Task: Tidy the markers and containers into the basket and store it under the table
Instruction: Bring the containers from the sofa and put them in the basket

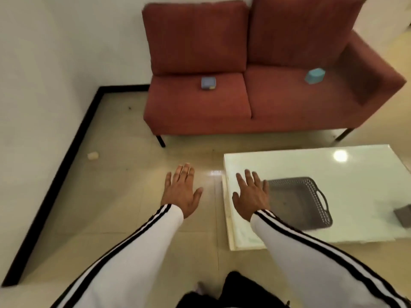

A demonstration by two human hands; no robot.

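Note:
A grey lattice basket (311,210) with handles stands on the white glossy table (355,174) near its left end; nothing shows inside it. A blue-grey square container (208,82) lies on the left seat of the red sofa (266,103). A light-blue container (314,75) lies on the right seat. My left hand (181,191) is stretched out over the floor, fingers straight, holding nothing. My right hand (251,193) hovers flat over the table's left edge, just left of the basket, holding nothing. No markers are visible.
A grey object (403,214) sits at the table's right, cut by the frame edge. A small pale scrap (93,155) lies on the tiled floor near the black skirting. The wall runs along the left.

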